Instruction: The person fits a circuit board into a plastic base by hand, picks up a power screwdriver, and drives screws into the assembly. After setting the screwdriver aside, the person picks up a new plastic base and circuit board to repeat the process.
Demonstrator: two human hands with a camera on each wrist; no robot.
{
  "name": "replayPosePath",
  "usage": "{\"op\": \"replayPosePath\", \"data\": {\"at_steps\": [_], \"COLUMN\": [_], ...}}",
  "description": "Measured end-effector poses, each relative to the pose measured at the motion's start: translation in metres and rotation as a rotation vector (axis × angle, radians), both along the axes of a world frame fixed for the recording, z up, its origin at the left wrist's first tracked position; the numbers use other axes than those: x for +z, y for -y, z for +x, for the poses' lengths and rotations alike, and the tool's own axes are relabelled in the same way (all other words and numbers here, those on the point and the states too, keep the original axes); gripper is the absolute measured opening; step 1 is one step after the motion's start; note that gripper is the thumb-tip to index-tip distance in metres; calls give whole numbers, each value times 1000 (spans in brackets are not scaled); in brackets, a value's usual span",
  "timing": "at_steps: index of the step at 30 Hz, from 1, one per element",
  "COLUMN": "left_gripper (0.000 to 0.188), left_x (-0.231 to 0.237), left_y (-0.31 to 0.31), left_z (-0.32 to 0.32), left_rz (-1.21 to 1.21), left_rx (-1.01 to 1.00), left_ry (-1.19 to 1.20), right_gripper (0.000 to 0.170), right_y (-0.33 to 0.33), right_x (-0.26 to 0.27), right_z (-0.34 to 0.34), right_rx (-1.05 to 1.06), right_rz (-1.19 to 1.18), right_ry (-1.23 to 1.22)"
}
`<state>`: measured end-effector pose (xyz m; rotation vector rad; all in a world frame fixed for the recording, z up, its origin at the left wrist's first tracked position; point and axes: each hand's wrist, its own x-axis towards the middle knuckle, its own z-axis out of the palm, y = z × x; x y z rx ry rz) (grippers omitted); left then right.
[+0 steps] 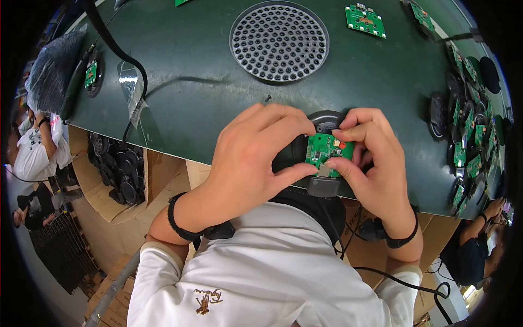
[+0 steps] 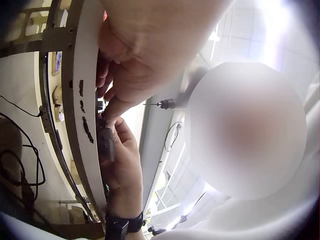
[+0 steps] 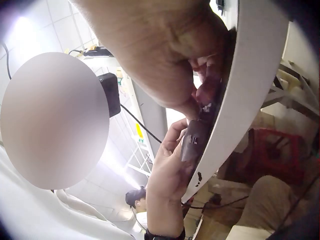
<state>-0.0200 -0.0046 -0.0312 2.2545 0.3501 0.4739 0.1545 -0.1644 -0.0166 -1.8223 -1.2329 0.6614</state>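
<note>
A green circuit board [image 1: 323,148] lies over a black plastic housing [image 1: 325,121] at the table's near edge. The left hand [image 1: 260,146] holds the board's left side between thumb and index finger. On its right side, the right hand [image 1: 376,158] pinches the board with thumb and curled fingers. A small red part shows on the board near the right fingertips. In the right wrist view the dark housing [image 3: 195,141] juts out at the table edge below the right hand [image 3: 165,60]. The board's underside is hidden.
A round tray with black pieces [image 1: 279,42] stands at the back, with a loose board [image 1: 365,20] to its right. Many housings with boards [image 1: 463,136] pile up at the right. A screw [image 1: 267,98] lies near the left hand. A cardboard box [image 1: 103,197] of black parts sits lower left.
</note>
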Motion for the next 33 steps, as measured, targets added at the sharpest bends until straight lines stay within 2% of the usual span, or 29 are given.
{"op": "replayPosePath", "data": {"at_steps": [9, 14, 33], "left_gripper": [51, 56, 52], "left_x": [4, 0, -1], "left_y": [-3, -8, -12], "left_z": [-1, -2, -2], "left_rz": [-31, -19, -50], "left_rx": [-19, -64, -102], "left_ry": [-22, 6, -14], "right_gripper": [31, 30, 27], "right_y": [1, 0, -2], "right_x": [-4, -5, -2], "right_z": [3, 4, 10], "right_rx": [-16, -5, 42], "right_rz": [19, 34, 16], "right_ry": [-71, -18, -13]}}
